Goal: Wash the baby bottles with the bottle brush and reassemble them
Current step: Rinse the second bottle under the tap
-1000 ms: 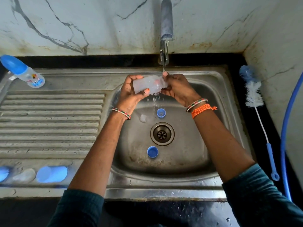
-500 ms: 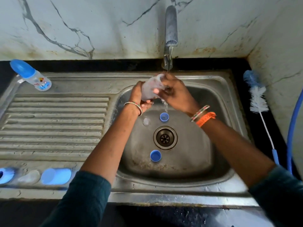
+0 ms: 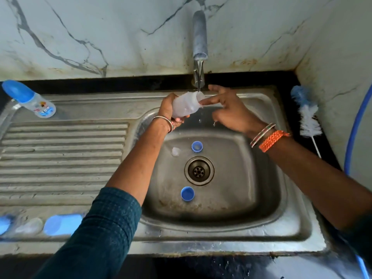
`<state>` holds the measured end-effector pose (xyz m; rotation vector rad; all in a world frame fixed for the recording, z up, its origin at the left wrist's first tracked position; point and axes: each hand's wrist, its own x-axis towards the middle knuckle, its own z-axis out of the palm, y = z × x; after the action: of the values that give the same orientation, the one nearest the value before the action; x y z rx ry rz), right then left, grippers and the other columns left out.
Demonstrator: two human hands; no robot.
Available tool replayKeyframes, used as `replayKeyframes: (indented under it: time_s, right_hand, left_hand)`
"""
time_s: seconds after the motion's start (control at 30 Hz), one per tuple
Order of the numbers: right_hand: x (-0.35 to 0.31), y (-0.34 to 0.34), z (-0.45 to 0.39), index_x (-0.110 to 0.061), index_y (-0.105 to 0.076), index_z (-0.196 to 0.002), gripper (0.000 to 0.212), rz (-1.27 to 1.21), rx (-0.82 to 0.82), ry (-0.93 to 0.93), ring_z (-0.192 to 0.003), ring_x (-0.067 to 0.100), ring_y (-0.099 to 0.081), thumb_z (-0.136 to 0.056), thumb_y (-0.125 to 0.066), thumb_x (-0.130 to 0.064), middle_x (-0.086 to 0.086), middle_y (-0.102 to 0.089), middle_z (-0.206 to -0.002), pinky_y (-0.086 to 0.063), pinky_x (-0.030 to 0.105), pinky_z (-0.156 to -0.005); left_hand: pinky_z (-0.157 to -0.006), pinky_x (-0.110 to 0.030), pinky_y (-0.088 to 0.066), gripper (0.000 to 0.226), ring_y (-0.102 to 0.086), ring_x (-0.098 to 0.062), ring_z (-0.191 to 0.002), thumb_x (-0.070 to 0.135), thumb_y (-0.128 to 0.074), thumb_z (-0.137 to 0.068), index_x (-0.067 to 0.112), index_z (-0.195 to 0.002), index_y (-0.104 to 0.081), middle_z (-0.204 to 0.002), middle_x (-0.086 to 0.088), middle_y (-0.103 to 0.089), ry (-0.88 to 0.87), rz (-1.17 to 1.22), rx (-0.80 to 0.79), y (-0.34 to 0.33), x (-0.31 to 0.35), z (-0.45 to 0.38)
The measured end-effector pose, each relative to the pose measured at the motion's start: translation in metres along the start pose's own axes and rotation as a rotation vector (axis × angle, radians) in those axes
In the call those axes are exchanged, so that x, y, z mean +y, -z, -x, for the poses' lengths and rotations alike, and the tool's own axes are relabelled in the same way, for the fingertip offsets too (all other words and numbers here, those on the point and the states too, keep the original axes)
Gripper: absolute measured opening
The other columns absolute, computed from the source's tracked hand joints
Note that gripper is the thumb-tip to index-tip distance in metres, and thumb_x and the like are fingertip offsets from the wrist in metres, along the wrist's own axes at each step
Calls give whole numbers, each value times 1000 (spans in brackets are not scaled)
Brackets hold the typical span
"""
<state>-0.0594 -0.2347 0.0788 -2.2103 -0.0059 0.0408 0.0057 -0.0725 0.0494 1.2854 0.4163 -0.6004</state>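
My left hand (image 3: 170,111) grips a clear baby bottle (image 3: 186,104) by its base, tilted with the mouth up and to the right under the running tap (image 3: 199,47). Water falls into the bottle's mouth. My right hand (image 3: 227,111) is beside the mouth with fingers spread, one fingertip touching the rim. In the sink basin (image 3: 241,198) lie a blue ring (image 3: 196,146), a blue cap (image 3: 187,193) and a clear teat (image 3: 175,151). The bottle brush (image 3: 307,117) lies on the counter at the right.
An assembled bottle with a blue cap (image 3: 30,99) lies at the back left of the ribbed drainboard (image 3: 60,158). Blurred blue and clear parts (image 3: 60,224) sit at the front left edge. A blue hose (image 3: 354,127) runs down the right wall. The drain (image 3: 199,171) is in the basin's middle.
The bottle went from lying sideways between both hands to tilted mouth-up under the stream. My right hand let go of it and spread its fingers.
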Motion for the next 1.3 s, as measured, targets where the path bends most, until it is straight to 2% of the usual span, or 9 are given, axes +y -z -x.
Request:
replayKeyframes:
  time_s: [0.13,0.33,0.53,0.67,0.77,0.93,1.07,1.2,1.3]
  right_hand:
    - [0,3,3,-36,-58,-117,78,-203,-90,-70,-145,21,-20,-64,-50,19,7,-28,-155,-31,31,-105]
    - [4,39,-8,-42,-40,-139,82,1130,127,602,-144,42,-10,-69,-60,-5,12,-10,-160,-20,61,-105]
    - [-9,-34,9,-14,-70,-109,30,281,211,122,-135,33,-34,-86,-63,-33,16,-50,-138,-30,46,-108]
    - [-41,-27,-5,-10,-62,-78,34,-454,181,-342,-71,14,-54,-96,-53,-38,4,-61,-81,-39,25,-62]
    - [-35,-21,-21,-13,-58,-83,30,-537,145,-570,-68,13,-50,-100,-44,-34,0,-56,-79,-36,24,-57]
    - [-10,-44,-15,6,-65,-102,29,152,370,58,-120,34,-47,-97,-43,-13,22,-56,-125,-34,33,-103]
    - [10,-24,-5,6,-56,-111,26,210,157,462,-110,26,-52,-86,-49,4,23,-51,-123,-39,19,-97]
    - [3,-20,-4,3,-67,-98,14,60,139,339,-101,20,-59,-86,-62,-1,12,-59,-111,-43,9,-87]
    - [-12,-32,-8,0,-70,-98,18,65,184,189,-101,18,-60,-86,-65,-13,9,-63,-115,-50,32,-92]
  left_hand:
    - [-27,-8,-19,39,-38,-11,-23,32,-32,-94,3,-79,-52,-41,-8,-51,-42,17,-10,2,3,3]
    - [-27,-9,-18,48,-33,-12,-23,37,-31,-94,1,-74,-55,-42,-13,-53,16,-183,-53,9,17,0]
    - [-31,-11,-21,42,-38,-12,-29,37,-31,-93,6,-76,-54,-47,-7,-53,-102,95,8,2,-8,-7]
    - [-35,-8,-22,31,-38,-11,-30,41,-40,-83,13,-73,-50,-48,-1,-49,-238,133,109,-14,-39,-8]
    - [-34,-10,-23,27,-37,-16,-35,19,-37,-93,15,-67,-44,-59,-8,-43,-420,108,215,-19,-48,-6]
    - [-37,-10,-24,32,-42,-16,-34,24,-33,-93,10,-68,-47,-57,-9,-47,-162,186,202,-25,-27,-4]
    - [-28,-10,-12,44,-27,-9,-26,34,-22,-91,6,-72,-48,-44,-9,-48,186,-50,-59,-10,-10,1]
    - [-25,-11,-14,46,-28,-7,-28,34,-21,-91,3,-74,-51,-48,-10,-50,208,21,-129,-3,-18,0]
    - [-27,-11,-20,44,-33,-9,-28,38,-27,-92,7,-71,-49,-42,-5,-49,154,210,-24,-8,-27,1]
